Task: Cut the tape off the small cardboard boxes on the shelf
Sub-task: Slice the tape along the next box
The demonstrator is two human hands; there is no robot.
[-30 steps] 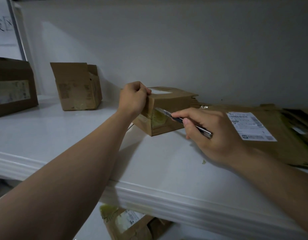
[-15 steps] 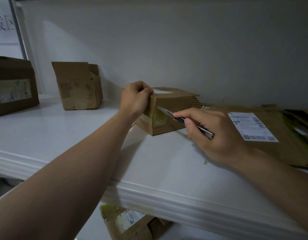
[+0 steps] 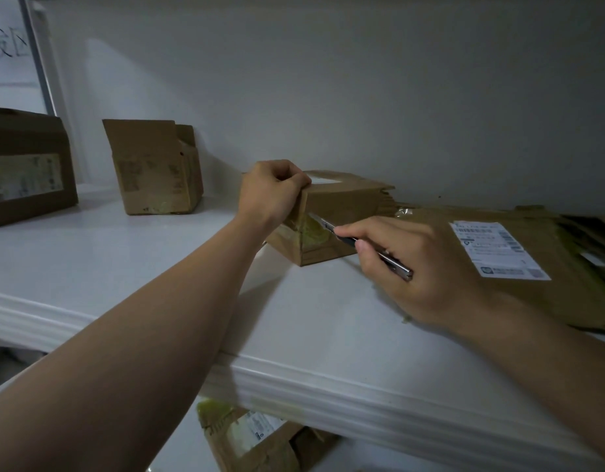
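Observation:
A small cardboard box [image 3: 345, 206] stands on the white shelf [image 3: 158, 267], near the wall. Yellowish tape [image 3: 311, 231] covers its near corner. My left hand [image 3: 270, 194] grips the box's upper left corner, fingers curled over the top edge. My right hand [image 3: 413, 264] holds a slim metal utility knife [image 3: 369, 248] like a pen. The blade tip touches the taped front face of the box, just right of the corner.
Flattened cardboard [image 3: 532, 264] with a white shipping label [image 3: 495, 248] lies at the right. An opened small box [image 3: 158, 168] and a bigger box [image 3: 25, 168] stand at the left. Another box [image 3: 260, 437] sits below the shelf's moulded front edge.
The knife blade has slid a little left along the box's front face toward the taped corner. My left hand keeps its hold on the box's corner.

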